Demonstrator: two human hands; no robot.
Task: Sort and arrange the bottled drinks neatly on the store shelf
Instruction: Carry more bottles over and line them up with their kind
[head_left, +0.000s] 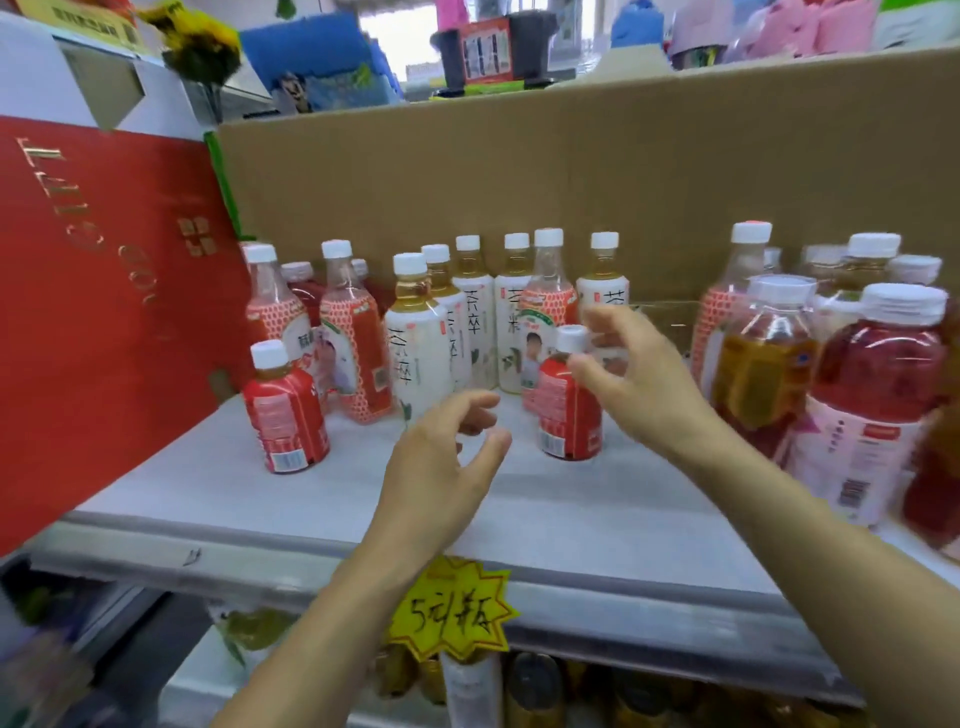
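The left hand (441, 457) is held loosely curled over the shelf (234, 483), nothing gripped; the right hand (639, 384) is spread just beside the cap of a red bottle (569, 415).

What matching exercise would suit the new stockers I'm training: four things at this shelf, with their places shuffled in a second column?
Things:
1 red box
2 yellow price tag
3 cardboard sheet
4 white-label tea bottles

Places:
a upright along the back
b on the front edge of the shelf
c leaning at the left end
d standing mid-shelf

Pairs: 1-c; 2-b; 3-a; 4-d
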